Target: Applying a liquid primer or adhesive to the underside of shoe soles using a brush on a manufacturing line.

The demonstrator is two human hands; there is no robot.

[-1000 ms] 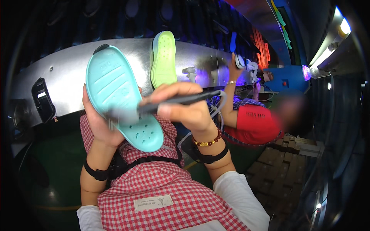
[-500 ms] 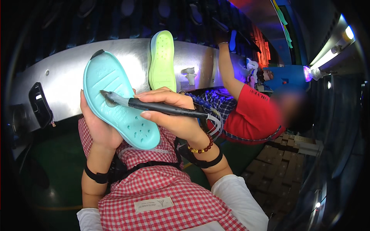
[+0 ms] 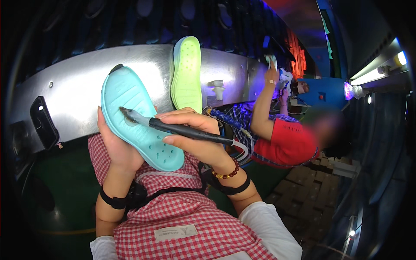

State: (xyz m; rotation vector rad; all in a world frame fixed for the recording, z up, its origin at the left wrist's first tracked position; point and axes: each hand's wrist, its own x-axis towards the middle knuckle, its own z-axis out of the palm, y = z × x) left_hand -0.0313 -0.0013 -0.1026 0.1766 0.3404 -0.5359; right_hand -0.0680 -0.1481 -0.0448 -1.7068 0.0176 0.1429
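Note:
A light blue shoe sole (image 3: pixel 160 147) lies tilted in my left hand (image 3: pixel 119 149), whose fingers wrap round its underside and edge. Round holes dot its near end, ridges cross its middle, and a dark patch marks its far tip. My right hand (image 3: pixel 199 134) grips a brush (image 3: pixel 186 130) with a black handle and a white tube running from its back end. The brush's bristles rest on the ridged middle of the sole. Just beyond my right hand, a yellow-green shoe sole (image 3: pixel 188 76) lies on the metal bench.
The metal bench (image 3: pixel 78 82) runs across in front of me, with a phone-like black object (image 3: pixel 43 123) at its left. Behind it stand rows of dark items. At right a co-worker in a red shirt (image 3: pixel 290 141) reaches over the bench. Stacked brown boxes (image 3: pixel 299 190) stand behind.
Both my hands, the blue sole and the brush appear slightly further right and lower, as the whole view shifts. The co-worker's arm has moved, and the hand now holds something whitish.

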